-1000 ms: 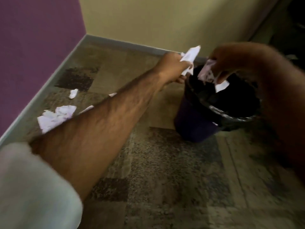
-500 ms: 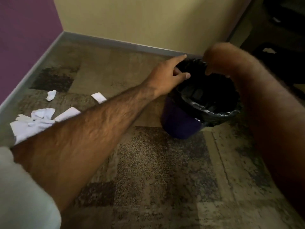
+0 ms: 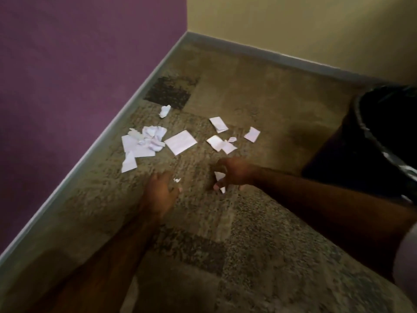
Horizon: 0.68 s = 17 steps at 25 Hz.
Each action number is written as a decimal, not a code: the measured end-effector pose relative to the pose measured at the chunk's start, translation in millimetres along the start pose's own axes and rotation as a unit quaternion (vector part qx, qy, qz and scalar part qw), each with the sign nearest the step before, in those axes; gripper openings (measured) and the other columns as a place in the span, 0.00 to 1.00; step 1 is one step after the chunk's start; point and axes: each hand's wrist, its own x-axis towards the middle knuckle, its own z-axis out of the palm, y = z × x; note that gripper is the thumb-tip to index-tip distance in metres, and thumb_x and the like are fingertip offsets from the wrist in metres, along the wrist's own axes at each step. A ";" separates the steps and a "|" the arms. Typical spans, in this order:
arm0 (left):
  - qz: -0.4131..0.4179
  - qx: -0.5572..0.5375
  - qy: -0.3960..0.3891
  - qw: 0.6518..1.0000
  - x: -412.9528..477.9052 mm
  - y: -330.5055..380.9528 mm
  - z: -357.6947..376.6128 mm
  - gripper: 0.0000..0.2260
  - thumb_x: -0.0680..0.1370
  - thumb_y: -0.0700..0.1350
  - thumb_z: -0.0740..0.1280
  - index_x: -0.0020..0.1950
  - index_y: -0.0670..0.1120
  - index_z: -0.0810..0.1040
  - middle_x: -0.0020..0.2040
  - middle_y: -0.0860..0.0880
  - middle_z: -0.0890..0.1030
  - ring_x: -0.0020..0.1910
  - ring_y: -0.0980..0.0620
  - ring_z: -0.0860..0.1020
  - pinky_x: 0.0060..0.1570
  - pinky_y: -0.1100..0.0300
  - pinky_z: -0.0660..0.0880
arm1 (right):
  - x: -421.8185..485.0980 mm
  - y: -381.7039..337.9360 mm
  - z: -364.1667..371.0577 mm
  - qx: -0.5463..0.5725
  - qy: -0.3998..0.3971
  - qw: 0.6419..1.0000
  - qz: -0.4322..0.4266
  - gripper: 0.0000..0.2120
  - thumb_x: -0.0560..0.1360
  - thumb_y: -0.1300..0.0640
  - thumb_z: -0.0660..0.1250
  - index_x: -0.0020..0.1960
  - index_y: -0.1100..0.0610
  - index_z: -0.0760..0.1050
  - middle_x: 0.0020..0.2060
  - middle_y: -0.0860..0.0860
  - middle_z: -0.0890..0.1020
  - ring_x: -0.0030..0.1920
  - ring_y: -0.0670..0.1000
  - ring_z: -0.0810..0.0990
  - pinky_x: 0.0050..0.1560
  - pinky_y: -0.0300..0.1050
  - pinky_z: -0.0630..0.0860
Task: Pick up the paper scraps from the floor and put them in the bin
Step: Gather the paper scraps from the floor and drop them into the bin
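You get a dim, warm-toned view with soft, even light and no glare. Motion blur smears both forearms and the carpet (image 3: 259,256) near you. The bin (image 3: 370,141) is nearly black; its detail is perhaps lost in shadow. Wall lines bow slightly toward the edges.

No readable text anywhere. Paper scraps (image 3: 181,142) at my 12 o'clock show faint pinkish lines, too blurred to read.

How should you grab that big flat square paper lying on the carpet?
Pinch the flat square paper at its near corner, coming from above on the person's side. It lies flat on the carpet, so fingers probably need to lift a corner first.
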 end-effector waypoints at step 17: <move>0.012 -0.039 0.034 0.999 31.2 -1.2 20.2 0.07 0.76 0.40 0.64 0.41 0.48 0.79 0.46 0.49 0.74 0.43 0.48 0.76 0.44 0.54 0.74 | 96.9 96.3 -76.1 -0.012 0.241 0.942 0.234 0.26 0.74 0.65 0.70 0.70 0.61 0.68 0.62 0.65 0.75 0.64 0.62 0.74 0.62 0.48 0.74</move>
